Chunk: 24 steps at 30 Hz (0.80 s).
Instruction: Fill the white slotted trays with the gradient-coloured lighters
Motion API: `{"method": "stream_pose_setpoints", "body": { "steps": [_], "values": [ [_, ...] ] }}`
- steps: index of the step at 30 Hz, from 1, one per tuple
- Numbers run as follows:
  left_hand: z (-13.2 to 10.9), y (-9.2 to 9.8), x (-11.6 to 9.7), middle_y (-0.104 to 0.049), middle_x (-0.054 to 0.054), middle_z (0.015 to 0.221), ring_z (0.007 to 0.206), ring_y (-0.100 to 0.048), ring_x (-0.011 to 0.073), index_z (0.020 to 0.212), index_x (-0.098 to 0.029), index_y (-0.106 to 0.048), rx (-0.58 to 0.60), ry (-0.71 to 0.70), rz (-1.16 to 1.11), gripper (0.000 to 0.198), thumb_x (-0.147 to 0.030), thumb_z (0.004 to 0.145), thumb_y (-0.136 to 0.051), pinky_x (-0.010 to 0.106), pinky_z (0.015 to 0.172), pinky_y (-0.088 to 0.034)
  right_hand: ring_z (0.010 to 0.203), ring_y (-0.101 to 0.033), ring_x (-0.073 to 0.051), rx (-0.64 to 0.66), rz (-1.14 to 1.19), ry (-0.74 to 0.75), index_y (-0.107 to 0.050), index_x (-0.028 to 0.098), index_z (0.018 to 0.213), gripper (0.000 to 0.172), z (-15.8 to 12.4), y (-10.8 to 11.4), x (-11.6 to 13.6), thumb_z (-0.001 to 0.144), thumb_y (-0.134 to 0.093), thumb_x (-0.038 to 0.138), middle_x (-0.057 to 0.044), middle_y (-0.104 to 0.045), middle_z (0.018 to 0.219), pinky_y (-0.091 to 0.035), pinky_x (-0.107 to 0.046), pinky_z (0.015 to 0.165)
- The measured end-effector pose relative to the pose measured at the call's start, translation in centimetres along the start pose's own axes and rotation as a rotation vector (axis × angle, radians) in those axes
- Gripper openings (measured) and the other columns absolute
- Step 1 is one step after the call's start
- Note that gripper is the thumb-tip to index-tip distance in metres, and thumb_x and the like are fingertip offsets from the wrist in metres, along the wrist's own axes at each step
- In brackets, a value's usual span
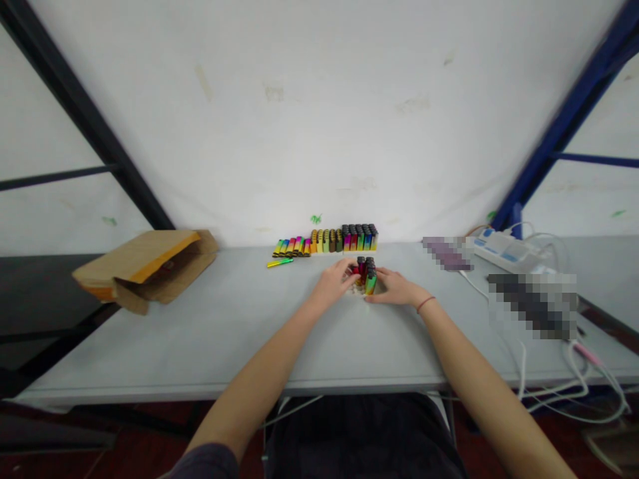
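Observation:
Near the middle of the table stands a small white tray (355, 291) with several upright lighters (370, 283), black-topped and brightly coloured, along its right part. My left hand (330, 286) is at the tray's left side, thumb and fingers closed around a red lighter (356, 271), partly hidden by the fingers. My right hand (398, 288) curves round the tray's right side, thumb at the front corner and fingers behind, steadying it. Behind the hands, a full block of black-topped lighters (360, 238) stands upright next to a row of yellow and dark lighters (326, 241).
Colourful lighters (292, 247) lie to the left of the rows, with a single yellow-green one (280, 263) in front. An open cardboard box (144, 263) lies at left. On the right are a white power strip (504, 249), cables (574, 389) and two blurred-out objects.

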<state>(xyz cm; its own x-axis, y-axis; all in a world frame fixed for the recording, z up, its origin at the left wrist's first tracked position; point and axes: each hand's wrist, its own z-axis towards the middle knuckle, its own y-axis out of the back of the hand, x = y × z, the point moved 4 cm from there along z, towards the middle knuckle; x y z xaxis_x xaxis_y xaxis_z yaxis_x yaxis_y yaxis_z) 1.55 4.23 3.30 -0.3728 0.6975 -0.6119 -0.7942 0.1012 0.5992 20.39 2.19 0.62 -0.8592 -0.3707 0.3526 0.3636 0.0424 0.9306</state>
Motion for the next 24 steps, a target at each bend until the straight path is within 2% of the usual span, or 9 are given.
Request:
{"method": "stream_pose_setpoints", "body": {
  "steps": [6,10,14,16,18,20,21,24],
  "values": [
    [-0.2,-0.2,-0.3,-0.067,0.005,0.107,0.087,-0.067,0.016,0.113,-0.021,-0.06,0.027,-0.067,0.009,0.023,-0.024,0.09,-0.057,0.033,0.087,-0.056,0.133,-0.05,-0.038,0.031,-0.002,0.018,-0.055,0.015,0.138,0.078,0.0,0.1,0.0,0.077,-0.066,0.063,-0.02,-0.05,0.147,-0.038,-0.053,0.111],
    [-0.3,0.0,-1.1,-0.063,0.008,0.117,0.097,-0.065,0.0177,0.117,-0.022,-0.064,0.02,-0.152,0.085,0.027,-0.027,0.093,-0.052,0.034,0.092,-0.054,0.132,-0.051,-0.038,0.016,0.006,0.008,-0.056,0.019,0.137,0.076,0.0,0.1,0.0,0.076,-0.067,0.063,-0.017,-0.052,0.146,-0.038,-0.052,0.111],
    [0.3,1.8,-0.8,-0.064,0.009,0.117,0.108,-0.062,0.0212,0.125,-0.022,-0.061,-0.021,-0.178,0.196,0.034,-0.032,0.094,-0.053,0.037,0.1,-0.048,0.132,-0.051,-0.038,0.015,0.009,-0.009,-0.055,0.017,0.138,0.079,-0.1,0.2,0.2,0.075,-0.068,0.063,-0.018,-0.051,0.147,-0.038,-0.053,0.111],
    [0.7,4.0,0.8,-0.067,0.009,0.11,0.106,-0.062,0.0218,0.126,-0.019,-0.06,-0.116,-0.112,0.243,0.035,-0.031,0.094,-0.052,0.038,0.101,-0.047,0.131,-0.052,-0.038,0.018,0.01,-0.024,-0.055,0.016,0.139,0.08,-0.1,0.3,0.3,0.075,-0.069,0.063,-0.019,-0.052,0.146,-0.039,-0.052,0.11],
    [0.7,6.9,3.6,-0.068,0.012,0.11,0.106,-0.062,0.0229,0.118,-0.017,-0.062,-0.277,0.059,0.308,0.031,-0.026,0.096,-0.042,0.04,0.102,-0.045,0.13,-0.053,-0.038,0.029,0.004,-0.035,-0.054,0.016,0.139,0.082,-0.1,0.4,0.4,0.075,-0.068,0.064,-0.02,-0.052,0.145,-0.039,-0.051,0.11],
    [-0.1,9.4,6.8,-0.067,0.014,0.111,0.11,-0.06,0.0265,0.11,-0.017,-0.064,-0.373,0.282,0.414,0.029,-0.021,0.095,-0.04,0.045,0.104,-0.042,0.13,-0.053,-0.038,0.039,-0.004,-0.039,-0.054,0.014,0.139,0.083,-0.1,0.4,0.4,0.075,-0.067,0.066,-0.02,-0.051,0.145,-0.038,-0.051,0.11],
    [-0.7,10.4,8.4,-0.067,0.014,0.11,0.111,-0.059,0.0282,0.107,-0.019,-0.065,-0.389,0.396,0.457,0.028,-0.018,0.092,-0.042,0.048,0.104,-0.041,0.13,-0.052,-0.038,0.04,-0.005,-0.038,-0.054,0.014,0.139,0.084,-0.1,0.4,0.4,0.075,-0.067,0.066,-0.021,-0.051,0.145,-0.038,-0.052,0.11],
    [-2.4,11.9,11.6,-0.066,0.015,0.096,0.108,-0.058,0.0348,0.096,-0.023,-0.066,-0.416,0.504,0.469,0.021,-0.016,0.088,-0.047,0.057,0.097,-0.041,0.128,-0.053,-0.039,0.027,0.0,-0.034,-0.055,0.014,0.138,0.083,-0.1,0.4,0.3,0.074,-0.067,0.066,-0.021,-0.052,0.145,-0.038,-0.054,0.109]
  ]
}}
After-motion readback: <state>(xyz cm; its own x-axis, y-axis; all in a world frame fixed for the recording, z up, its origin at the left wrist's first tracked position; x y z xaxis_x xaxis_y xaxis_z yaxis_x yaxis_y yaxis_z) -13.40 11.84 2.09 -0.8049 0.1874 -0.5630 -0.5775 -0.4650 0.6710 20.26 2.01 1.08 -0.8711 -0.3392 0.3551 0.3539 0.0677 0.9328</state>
